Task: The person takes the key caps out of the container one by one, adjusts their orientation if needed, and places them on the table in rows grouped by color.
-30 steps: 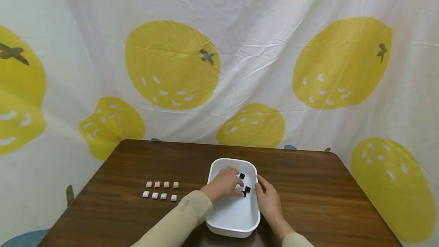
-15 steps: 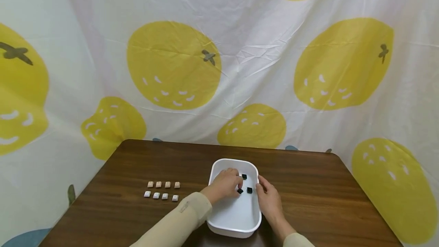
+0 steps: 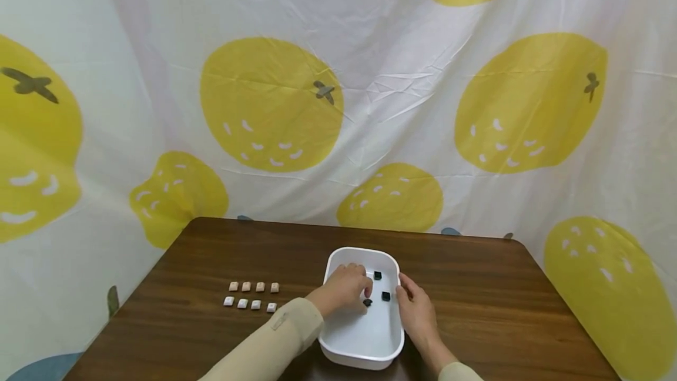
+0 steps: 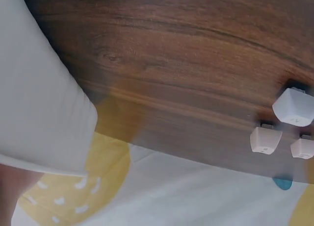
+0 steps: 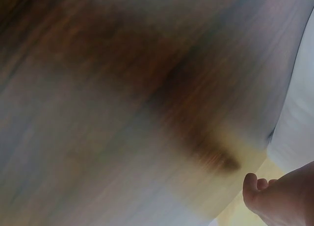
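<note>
A white rectangular tray [image 3: 365, 343] stands on the table. My left hand [image 3: 344, 288] reaches into it from the left. Its index finger and thumb pinch a black keycap [image 3: 367, 303] close over the tray floor. Two more black keycaps lie in the tray, one farther back [image 3: 378, 275] and one near the right wall [image 3: 386, 296]. My right hand [image 3: 416, 310] rests its fingers against the outside of the tray's right wall. In the left wrist view the tray wall [image 4: 39, 88] fills the left side. The right wrist view catches part of the right hand [image 5: 289, 199].
Left of the tray, a row of peach keycaps [image 3: 246, 286] lies behind a row of white keycaps [image 3: 242, 304]. The brown wooden table [image 3: 476, 287] reaches back to a lemon-print curtain [image 3: 391, 122].
The left hand's spread fingers have closed on a black keycap and drawn it slightly left and toward the front, away from the other two. The right hand stays against the tray.
</note>
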The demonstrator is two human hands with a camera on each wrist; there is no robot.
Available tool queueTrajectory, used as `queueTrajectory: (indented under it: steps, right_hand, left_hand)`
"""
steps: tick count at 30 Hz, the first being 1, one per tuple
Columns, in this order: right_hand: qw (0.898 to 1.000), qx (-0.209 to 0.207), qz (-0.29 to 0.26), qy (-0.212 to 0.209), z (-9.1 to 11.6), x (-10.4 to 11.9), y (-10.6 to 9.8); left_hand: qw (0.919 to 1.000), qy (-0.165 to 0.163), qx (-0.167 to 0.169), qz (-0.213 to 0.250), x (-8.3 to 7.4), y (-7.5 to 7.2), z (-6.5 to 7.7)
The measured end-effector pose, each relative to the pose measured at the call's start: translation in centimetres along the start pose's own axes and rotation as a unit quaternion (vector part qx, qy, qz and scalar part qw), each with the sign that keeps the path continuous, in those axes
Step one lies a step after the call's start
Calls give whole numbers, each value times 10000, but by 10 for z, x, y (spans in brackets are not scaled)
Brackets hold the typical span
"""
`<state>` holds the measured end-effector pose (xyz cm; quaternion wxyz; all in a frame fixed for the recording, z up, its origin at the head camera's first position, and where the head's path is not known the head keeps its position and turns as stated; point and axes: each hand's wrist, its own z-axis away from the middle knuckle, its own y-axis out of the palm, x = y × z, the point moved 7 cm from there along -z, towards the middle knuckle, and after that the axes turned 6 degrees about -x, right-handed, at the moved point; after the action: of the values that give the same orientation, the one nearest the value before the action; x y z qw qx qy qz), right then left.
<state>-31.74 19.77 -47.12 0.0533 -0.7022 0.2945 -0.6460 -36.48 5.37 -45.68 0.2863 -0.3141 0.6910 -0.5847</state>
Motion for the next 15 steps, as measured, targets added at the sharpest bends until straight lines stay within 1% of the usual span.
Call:
queueTrajectory:
  steps: [2, 5, 7, 10, 12, 15]
  right_hand:
    - [10000, -13, -20, -35, 0, 1, 0]
    - [10000, -47, -25, -69, 1, 2, -1]
    - [10000, -55, -28, -67, 1, 2, -1]
    - [10000, -36, 1, -51, 1, 2, -1]
    - [10000, -40, -3, -51, 1, 1, -1]
    - [9999, -61, 7, -97, 1, 2, -1]
  left_hand:
    - [9999, 4, 121, 76, 0, 1, 0]
    - [9999, -54, 68, 121, 2, 1, 0]
    - [9999, -143, -40, 39, 4, 0, -1]
    - [9994, -207, -143, -244, 4, 0, 0]
    - [9992, -185, -91, -345, 2, 2, 1]
    - [9994, -86, -38, -320, -1, 5, 2]
